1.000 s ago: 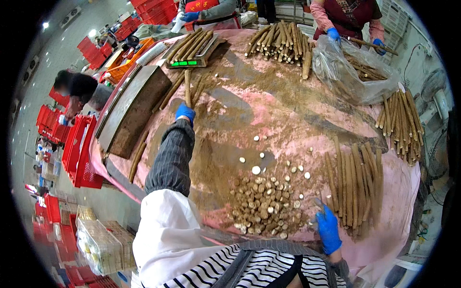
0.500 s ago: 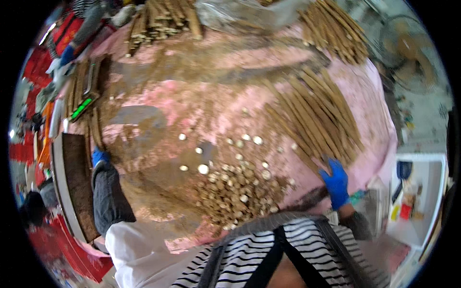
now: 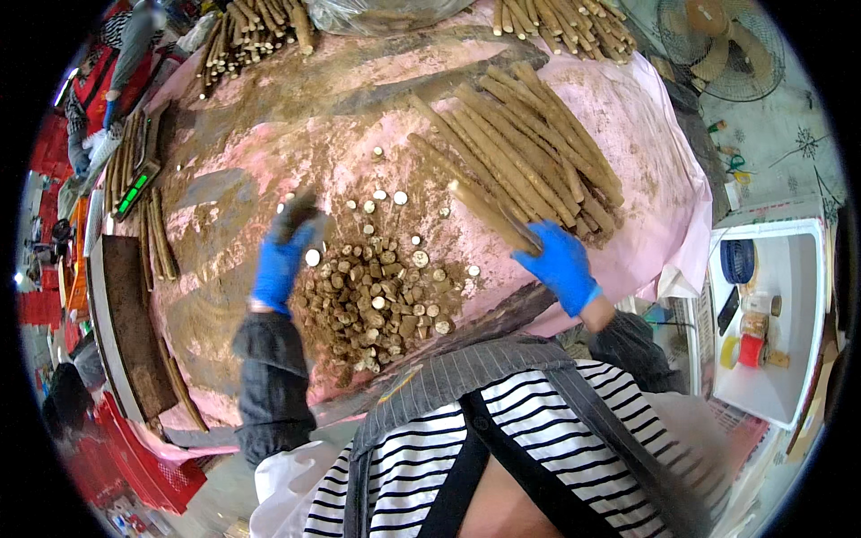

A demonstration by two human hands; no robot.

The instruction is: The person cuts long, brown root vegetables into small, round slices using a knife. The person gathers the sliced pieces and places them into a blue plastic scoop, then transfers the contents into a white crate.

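Note:
My right hand (image 3: 560, 267), in a blue glove, is closed around the near end of a long brown root (image 3: 484, 211) that looks like a yam and has a pale cut end. A thin dark edge shows by its fingers; I cannot make out what it is. Beyond this hand, more long roots (image 3: 525, 148) lie side by side. My left hand (image 3: 282, 260), also blue-gloved, hovers beside a heap of short cut root pieces (image 3: 363, 291). Its soiled fingers are smeared by motion. Several white-faced pieces (image 3: 379, 195) lie scattered beyond the heap.
A soil-stained pink sheet (image 3: 668, 148) covers the table. Root bundles (image 3: 256, 31) and a plastic bag (image 3: 386, 13) lie at the far edge. At left are a long trough (image 3: 134, 332) and a device with a green display (image 3: 134, 190). A white box (image 3: 762, 394) stands right; a co-worker's arm (image 3: 126, 67) shows far left.
My left hand has moved from the table's left side to beside the heap. My right hand has come left, lifting a root away from the others. The view has shifted.

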